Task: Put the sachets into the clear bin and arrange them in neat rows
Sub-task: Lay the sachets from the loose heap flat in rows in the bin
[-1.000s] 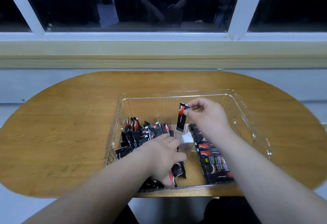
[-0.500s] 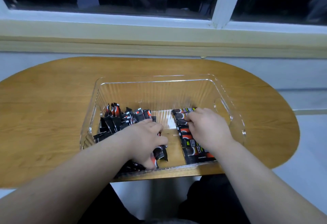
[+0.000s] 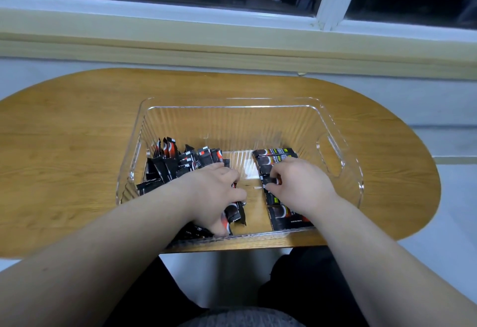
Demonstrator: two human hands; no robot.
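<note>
The clear bin (image 3: 232, 103) stands on the wooden table, near its front edge. A loose heap of black-and-red sachets (image 3: 180, 162) fills the bin's left side. Along the right side a flat row of sachets (image 3: 275, 155) lies overlapped front to back. My left hand (image 3: 214, 192) reaches into the heap near the front wall, its fingers closed around several sachets (image 3: 235, 214). My right hand (image 3: 299, 184) rests on the middle of the row and pinches one sachet (image 3: 271, 180) between thumb and fingers.
The oval wooden table (image 3: 64, 145) ends just in front of the bin. A window sill (image 3: 232, 42) and dark window run behind the table. The bin's right wall has a handle cut-out (image 3: 330, 153). My lap shows below the table edge.
My right hand has brought the sachet it held upright down onto the right row and slid back toward its middle. My left hand has stayed in the heap. The camera tilted down.
</note>
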